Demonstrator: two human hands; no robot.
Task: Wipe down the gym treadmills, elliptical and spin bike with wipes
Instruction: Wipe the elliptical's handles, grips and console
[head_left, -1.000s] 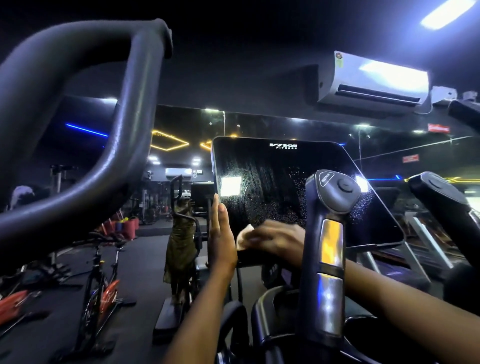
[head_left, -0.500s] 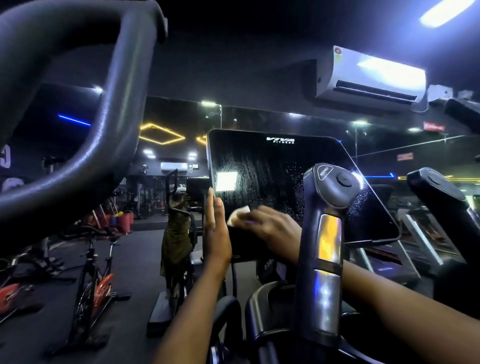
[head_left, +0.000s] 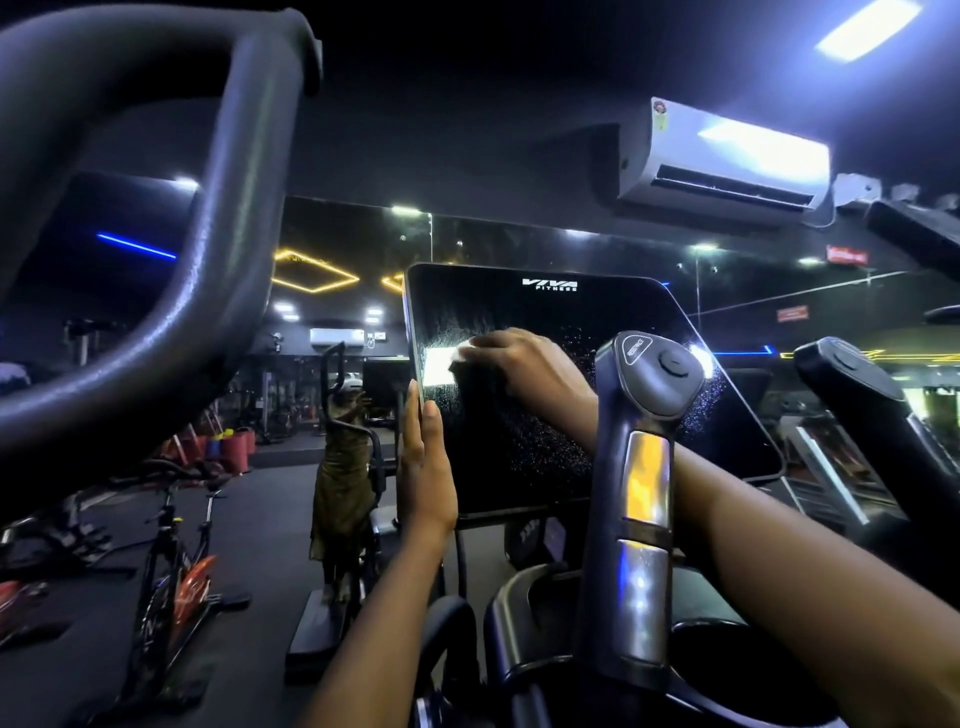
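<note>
The elliptical's black console screen (head_left: 545, 431) stands in front of me, speckled with droplets on its right half. My right hand (head_left: 524, 364) presses a white wipe (head_left: 470, 345) flat against the screen's upper left; only the wipe's edge shows past my fingertips. My left hand (head_left: 426, 462) rests with straight fingers against the screen's left edge, thumb on the front. A grey handle with metal grip sensors (head_left: 644, 499) rises between me and the screen and hides part of my right forearm.
A thick curved handlebar (head_left: 171, 249) fills the upper left. A second handle (head_left: 872, 415) stands at the right. Spin bikes (head_left: 176, 561) stand on the dark floor at the left. A mirror behind shows another elliptical (head_left: 343, 467). An air conditioner (head_left: 727, 156) hangs above.
My right hand has slid the wipe up the screen from its lower edge to the upper left. My left hand stays at the screen's left edge.
</note>
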